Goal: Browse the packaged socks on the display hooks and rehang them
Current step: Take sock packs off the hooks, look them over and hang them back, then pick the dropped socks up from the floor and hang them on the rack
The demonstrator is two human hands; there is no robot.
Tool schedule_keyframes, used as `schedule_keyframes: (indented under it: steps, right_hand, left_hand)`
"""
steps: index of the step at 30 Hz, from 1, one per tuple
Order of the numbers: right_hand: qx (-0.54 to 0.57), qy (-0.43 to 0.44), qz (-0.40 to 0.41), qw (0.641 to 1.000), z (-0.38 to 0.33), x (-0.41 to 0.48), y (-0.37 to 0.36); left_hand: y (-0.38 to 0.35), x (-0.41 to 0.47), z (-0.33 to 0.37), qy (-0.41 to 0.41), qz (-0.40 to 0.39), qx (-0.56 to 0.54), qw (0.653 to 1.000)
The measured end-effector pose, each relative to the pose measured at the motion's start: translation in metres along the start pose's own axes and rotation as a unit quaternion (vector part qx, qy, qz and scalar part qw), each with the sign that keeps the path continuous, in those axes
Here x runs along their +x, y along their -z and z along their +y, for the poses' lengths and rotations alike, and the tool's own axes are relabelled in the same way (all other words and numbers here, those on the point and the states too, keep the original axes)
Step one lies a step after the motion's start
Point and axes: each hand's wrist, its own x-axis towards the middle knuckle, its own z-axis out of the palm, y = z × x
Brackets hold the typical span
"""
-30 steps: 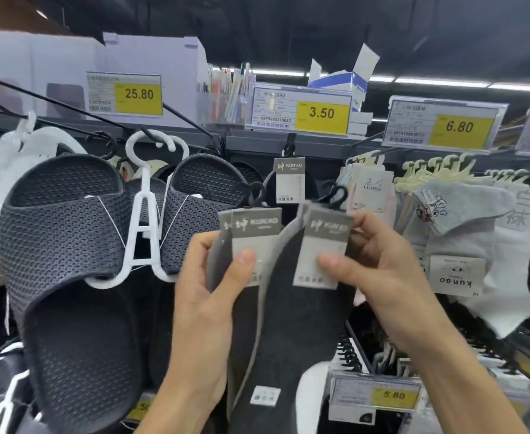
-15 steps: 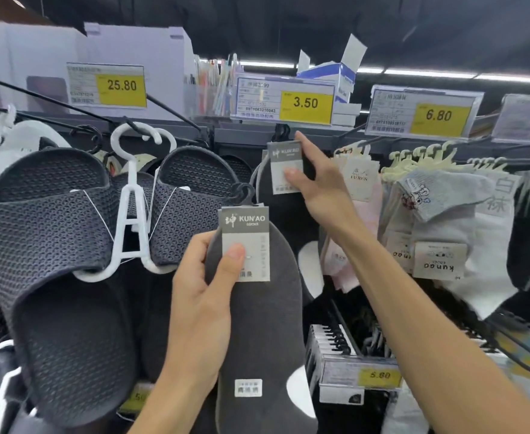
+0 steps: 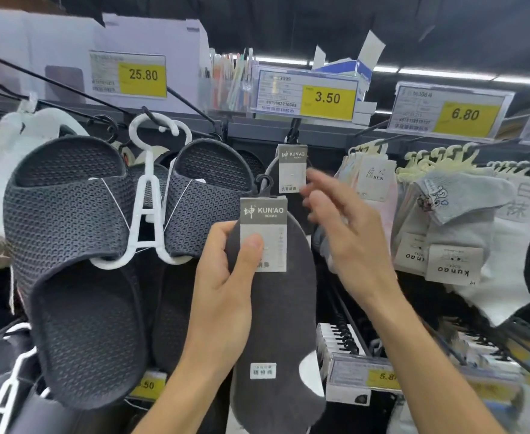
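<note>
My left hand [image 3: 223,280] grips a dark grey KUN'AO sock pack [image 3: 280,324] off the rack, thumb pressed on its grey label card; its black hook sticks up free at the top. A second KUN'AO sock pack [image 3: 292,169] hangs on the display hook [image 3: 293,133] under the 3.50 price tag. My right hand [image 3: 348,233] hovers just right of both packs, fingers loosely spread and blurred, holding nothing.
Dark mesh slippers [image 3: 79,245] on a white hanger [image 3: 151,198] hang at the left. Pale LUREN socks [image 3: 373,183] and grey and white kunao socks [image 3: 454,233] fill hooks on the right. Price tags [image 3: 326,97] line the shelf edge above; a lower hook row with a tag [image 3: 360,375] sits below.
My right hand hung the second sock pack on the hook under the 3.50 tag, let go, and drew back down beside the pack that my left hand still holds.
</note>
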Motion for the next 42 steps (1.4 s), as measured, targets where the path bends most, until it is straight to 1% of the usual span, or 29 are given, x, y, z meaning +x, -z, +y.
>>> schedule_keyframes:
  steps: [2,4,6,8,10,12,16,20,23,27,29,30,32,34,36,38,39,41,42]
  right_hand:
    - [0.015,-0.010,-0.080,0.997,-0.014,-0.022,0.000]
    - [0.004,-0.025,-0.127,0.992,-0.016,-0.031,0.001]
    - [-0.004,-0.034,-0.117,0.993,-0.013,-0.029,0.006]
    - [0.001,-0.036,-0.071,0.997,-0.007,-0.019,0.013]
    - [0.017,-0.055,-0.014,0.998,-0.003,-0.003,0.021]
    - [0.017,-0.073,0.020,0.997,0.001,0.018,0.025]
    - [-0.037,-0.083,0.000,0.996,0.011,0.057,0.022]
    - [-0.061,-0.073,-0.023,0.995,0.026,0.073,0.006]
    - [-0.079,-0.059,-0.031,0.995,0.037,0.072,-0.005]
    - [-0.118,-0.073,-0.038,0.990,0.037,0.059,-0.007]
    - [-0.141,-0.075,-0.018,0.987,0.030,0.038,-0.007]
    - [-0.151,-0.061,0.001,0.987,0.025,0.021,-0.008]
    - [-0.128,0.003,0.016,0.992,0.012,-0.029,-0.009]
    - [-0.094,0.060,-0.004,0.994,0.006,-0.091,-0.008]
    - [-0.054,0.064,-0.049,0.995,0.006,-0.155,-0.007]
    - [-0.006,0.007,-0.101,0.995,0.012,-0.214,-0.008]
    - [0.011,-0.036,-0.124,0.992,0.016,-0.243,-0.010]
    - [0.032,-0.125,-0.165,0.978,0.027,-0.299,-0.015]
    - [0.041,-0.168,-0.188,0.967,0.035,-0.328,-0.018]
  left_hand:
    - [-0.004,0.001,-0.002,-0.005,-0.007,-0.015,1.000]
    - [-0.008,0.002,-0.005,-0.009,-0.017,-0.014,1.000]
    - [-0.011,0.002,-0.009,-0.019,-0.024,0.007,1.000]
    - [-0.010,0.002,-0.015,-0.024,-0.027,0.045,0.998]
    - [-0.007,-0.002,-0.023,-0.024,-0.027,0.106,0.994]
    - [-0.005,-0.009,-0.031,-0.029,-0.036,0.188,0.981]
    - [-0.001,-0.022,-0.043,-0.046,-0.084,0.352,0.931]
    - [0.008,-0.034,-0.053,-0.019,-0.126,0.431,0.893]
    - [0.010,-0.047,-0.055,0.001,-0.144,0.455,0.879]
    - [0.012,-0.064,-0.052,0.031,-0.134,0.448,0.883]
    - [0.011,-0.071,-0.049,0.034,-0.119,0.444,0.887]
    - [0.010,-0.076,-0.047,0.032,-0.108,0.444,0.889]
    - [0.007,-0.089,-0.042,0.024,-0.075,0.446,0.891]
    - [0.005,-0.110,-0.035,0.003,-0.027,0.443,0.896]
    - [0.006,-0.141,-0.033,-0.034,0.020,0.449,0.893]
    - [0.009,-0.181,-0.038,-0.049,0.040,0.461,0.885]
    - [0.012,-0.205,-0.043,-0.034,0.038,0.462,0.885]
    - [0.023,-0.256,-0.056,0.030,0.024,0.462,0.886]
    - [0.029,-0.285,-0.064,0.080,0.016,0.463,0.883]
